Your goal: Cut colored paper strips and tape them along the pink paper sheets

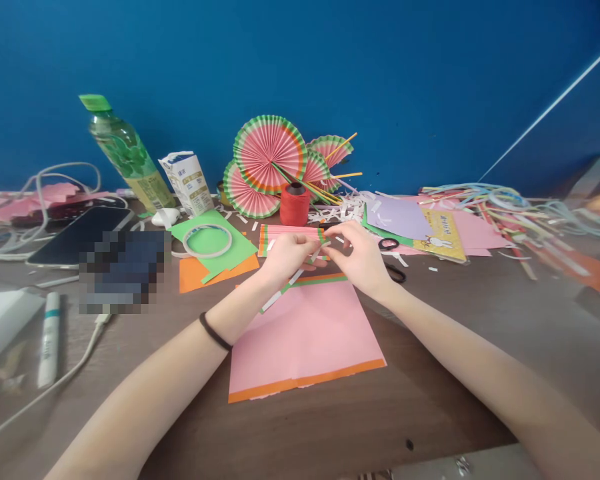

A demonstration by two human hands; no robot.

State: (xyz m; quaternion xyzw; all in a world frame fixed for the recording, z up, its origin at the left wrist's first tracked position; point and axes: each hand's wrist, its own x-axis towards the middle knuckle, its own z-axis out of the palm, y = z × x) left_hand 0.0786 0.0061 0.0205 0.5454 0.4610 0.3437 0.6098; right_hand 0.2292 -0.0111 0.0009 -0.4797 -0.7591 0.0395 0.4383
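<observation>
Above the far edge of a pink paper sheet (305, 333) with orange and green edge bands, both my hands work close together. My left hand (291, 257) is closed on a narrow green paper strip (275, 300) with a white band along it; its near end slants down over the sheet. At the strip's far end, my right hand (359, 257) pinches with thumb and forefinger; the fingertips partly cover what they grip. Just behind the hands lies a pleated pink paper (285, 231) with green and orange edges. Black scissor handles (395, 272) show beside my right hand.
Round pleated paper fans (270, 153) lean on the blue wall behind a red thread spool (295, 205). Leftward are a tape roll (207, 241) on green paper, a carton (187, 183), a green bottle (127, 157) and a marker (49, 340). Coloured papers (400, 217) lie right.
</observation>
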